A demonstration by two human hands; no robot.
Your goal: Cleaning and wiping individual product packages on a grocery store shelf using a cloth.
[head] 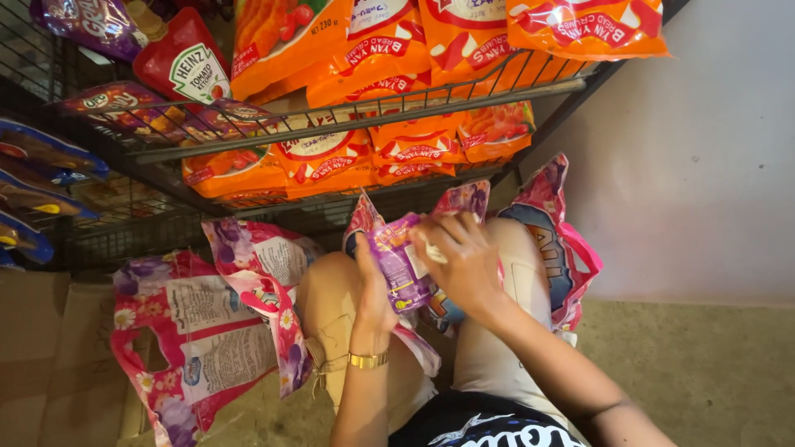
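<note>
In the head view, the person crouches in front of a wire rack [356, 124], knees up, and both hands meet over a small purple sachet [399, 263] held just above the lap. The left hand [374, 294], with a gold bracelet [368, 360] at the wrist, closes around the sachet's lower left edge from below, thumb up along its side. The right hand [464, 261] comes in from the right and lies over the sachet's upper right corner, fingers curled and pinching there. The sachet sits between the two hands, its long axis tilted from upper left to lower right — neither hand is nearer, since both touch it. Under the hands lie more pink and purple packs [546, 240] spread over the knees, and a large floral pink bag [207, 331] rests on the floor to the left. Orange packets [323, 157] fill the rack shelves above, beside a red sauce pouch [184, 62]. The right fingertips hide the sachet's far corner — whether it is torn or sealed cannot be told.
</note>
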